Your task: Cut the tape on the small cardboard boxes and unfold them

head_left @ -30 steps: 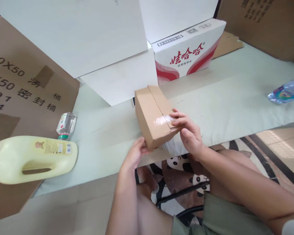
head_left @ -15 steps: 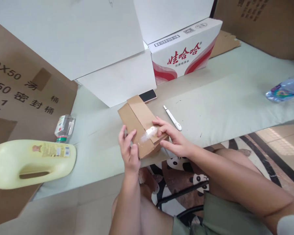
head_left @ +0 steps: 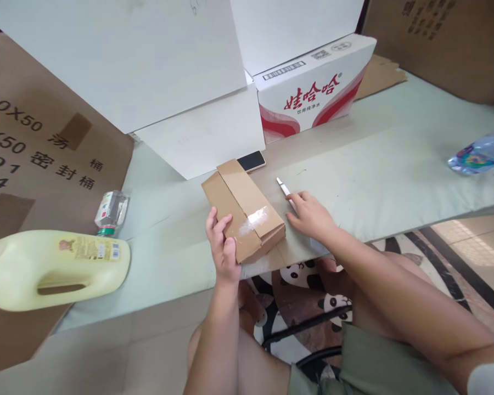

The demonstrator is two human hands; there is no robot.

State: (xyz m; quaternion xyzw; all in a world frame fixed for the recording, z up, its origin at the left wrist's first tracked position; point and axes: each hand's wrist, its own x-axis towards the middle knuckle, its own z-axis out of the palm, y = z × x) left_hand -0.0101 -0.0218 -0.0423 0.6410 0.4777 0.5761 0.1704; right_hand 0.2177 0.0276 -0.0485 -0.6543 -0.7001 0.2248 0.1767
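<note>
A small brown cardboard box (head_left: 247, 189) with shiny clear tape across its top lies at the table's front edge. My left hand (head_left: 223, 247) grips its near left side, the thumb and fingertips against the cardboard. To the right of the box, my right hand (head_left: 310, 216) is over a white utility knife (head_left: 283, 186) lying on the table. The index finger touches the knife, and the thumb is apart from that finger. The knife's rear end is hidden under the hand.
A phone (head_left: 252, 161) lies behind the box, before stacked white cartons (head_left: 206, 137). On the left are a yellow jug (head_left: 16, 269), a small clear bottle (head_left: 112, 211) and a large brown carton (head_left: 66, 181). A water bottle (head_left: 480, 156) lies at the right.
My right hand has let go of the box's right side and moved right onto the utility knife. My left hand has stayed on the box.
</note>
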